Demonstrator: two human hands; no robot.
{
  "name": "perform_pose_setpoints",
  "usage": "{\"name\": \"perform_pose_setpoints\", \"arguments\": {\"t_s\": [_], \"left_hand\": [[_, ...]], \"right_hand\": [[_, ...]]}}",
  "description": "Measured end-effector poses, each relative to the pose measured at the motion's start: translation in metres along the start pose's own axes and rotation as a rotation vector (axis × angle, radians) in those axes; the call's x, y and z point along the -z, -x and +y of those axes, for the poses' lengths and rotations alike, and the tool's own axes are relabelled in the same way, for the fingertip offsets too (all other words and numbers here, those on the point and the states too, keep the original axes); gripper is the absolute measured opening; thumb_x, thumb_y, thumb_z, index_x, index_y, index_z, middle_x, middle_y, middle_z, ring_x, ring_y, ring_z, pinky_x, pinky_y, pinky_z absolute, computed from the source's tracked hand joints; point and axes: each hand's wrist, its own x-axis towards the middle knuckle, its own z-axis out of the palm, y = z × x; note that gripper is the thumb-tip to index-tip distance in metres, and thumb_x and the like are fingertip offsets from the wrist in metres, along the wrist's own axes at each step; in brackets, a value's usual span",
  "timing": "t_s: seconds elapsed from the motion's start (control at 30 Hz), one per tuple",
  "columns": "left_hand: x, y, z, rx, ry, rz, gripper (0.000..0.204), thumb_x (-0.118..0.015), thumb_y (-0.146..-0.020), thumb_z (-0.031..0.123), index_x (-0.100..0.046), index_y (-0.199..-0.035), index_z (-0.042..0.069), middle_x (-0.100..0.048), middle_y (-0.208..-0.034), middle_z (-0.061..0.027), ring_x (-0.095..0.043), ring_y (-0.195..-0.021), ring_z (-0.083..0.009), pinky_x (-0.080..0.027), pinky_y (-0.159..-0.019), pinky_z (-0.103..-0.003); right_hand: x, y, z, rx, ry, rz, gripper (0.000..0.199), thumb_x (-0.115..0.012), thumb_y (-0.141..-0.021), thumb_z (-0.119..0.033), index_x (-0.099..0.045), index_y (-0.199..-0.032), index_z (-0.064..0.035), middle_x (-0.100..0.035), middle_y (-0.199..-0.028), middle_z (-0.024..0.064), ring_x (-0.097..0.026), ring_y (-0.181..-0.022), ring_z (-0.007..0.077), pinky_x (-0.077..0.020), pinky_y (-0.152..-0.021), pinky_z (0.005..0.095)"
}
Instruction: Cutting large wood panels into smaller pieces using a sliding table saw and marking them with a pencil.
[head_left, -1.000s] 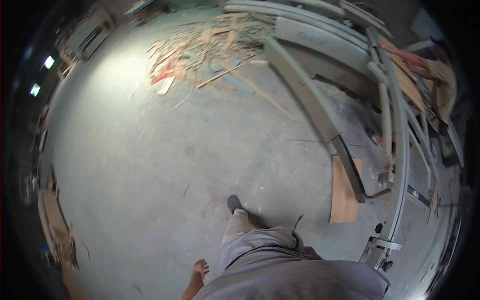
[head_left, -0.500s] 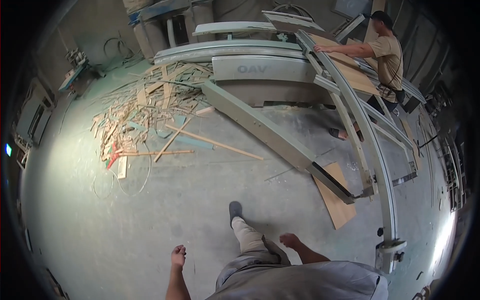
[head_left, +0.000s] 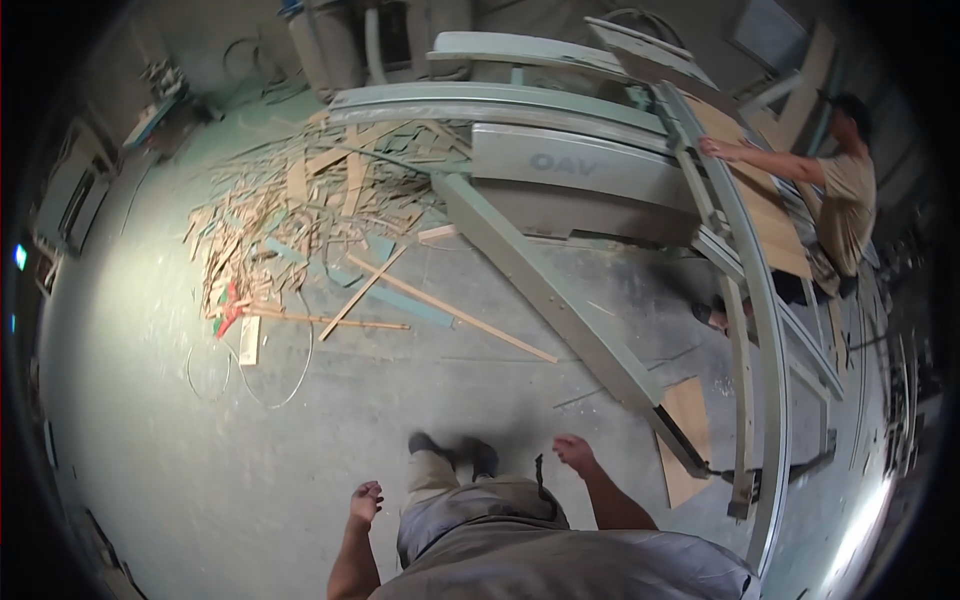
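My left hand (head_left: pixel 367 501) hangs at my left side over the bare concrete floor, its fingers loosely curled and nothing showing in them. On the other side, my right hand (head_left: pixel 573 454) is raised a little in front of my hip, also with curled fingers and nothing visible in it. A short dark cord (head_left: pixel 540 476) hangs by my waist near the right hand, apart from it. Neither hand touches anything. Ahead stands a large sliding panel saw (head_left: pixel 575 160) with a long slanting support arm (head_left: pixel 540 270).
A heap of wood offcuts (head_left: pixel 330 190) covers the floor ahead left, with loose strips (head_left: pixel 460 310) and a thin wire loop (head_left: pixel 285 390) at its edge. A co-worker (head_left: pixel 845 200) leans over a wooden panel (head_left: pixel 765 205) on the saw. A board (head_left: pixel 685 430) lies under the frame.
My view has shifted, so the saw and co-worker sit farther right and lower. Both my feet now show side by side. My hands stay empty.
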Motion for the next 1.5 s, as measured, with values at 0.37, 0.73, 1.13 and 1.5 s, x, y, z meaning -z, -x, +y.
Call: {"name": "perform_pose_setpoints", "arguments": {"t_s": [0.37, 0.73, 1.13, 1.5], "left_hand": [[0.067, -0.112, 0.083, 0.316, 0.183, -0.019, 0.037, -0.055, -0.086, 0.029, -0.051, -0.120, 0.013, -0.058, -0.108, -0.0064, -0.058, -0.088, -0.0234, -0.047, -0.070, -0.040], [0.152, -0.325, 0.368, 0.038, -0.191, -0.087, 0.026, -0.053, -0.081, 0.027, -0.053, -0.104, 0.015, -0.057, -0.097, -0.0050, -0.055, -0.083, -0.0237, -0.044, -0.067, -0.039], [-0.093, -0.336, 0.629, -0.350, -0.315, -0.397, 0.016, -0.056, -0.086, 0.015, -0.059, -0.101, 0.014, -0.058, -0.082, 0.0034, -0.055, -0.072, -0.0106, -0.046, -0.059, -0.028], [-0.215, -0.330, 0.760, -0.848, -0.709, -0.234, 0.038, -0.063, -0.081, 0.013, -0.055, -0.117, 0.005, -0.056, -0.115, -0.0137, -0.058, -0.095, -0.0208, -0.046, -0.083, -0.030]], "right_hand": [[-0.046, -0.110, -0.129, -0.158, 0.120, -0.019, 0.025, -0.062, -0.080, -0.023, -0.061, -0.100, -0.0098, -0.062, -0.080, 0.0032, -0.055, -0.061, 0.0125, -0.0461, -0.053, 0.0278], [-0.106, -0.128, -0.247, -0.012, 0.318, 0.243, 0.032, -0.054, -0.080, -0.025, -0.064, -0.101, -0.0025, -0.064, -0.100, 0.0148, -0.061, -0.094, 0.0266, -0.0475, -0.083, 0.0342], [-0.086, -0.196, -0.178, -0.188, -0.075, 0.263, 0.021, -0.054, -0.086, -0.021, -0.064, -0.099, -0.0079, -0.066, -0.083, 0.0067, -0.054, -0.056, 0.0137, -0.0442, -0.047, 0.0285], [0.023, -0.253, -0.310, 0.032, -0.245, 0.473, 0.027, -0.059, -0.077, -0.015, -0.063, -0.102, -0.0051, -0.065, -0.083, 0.0053, -0.059, -0.068, 0.0156, -0.0479, -0.059, 0.0284]]}}
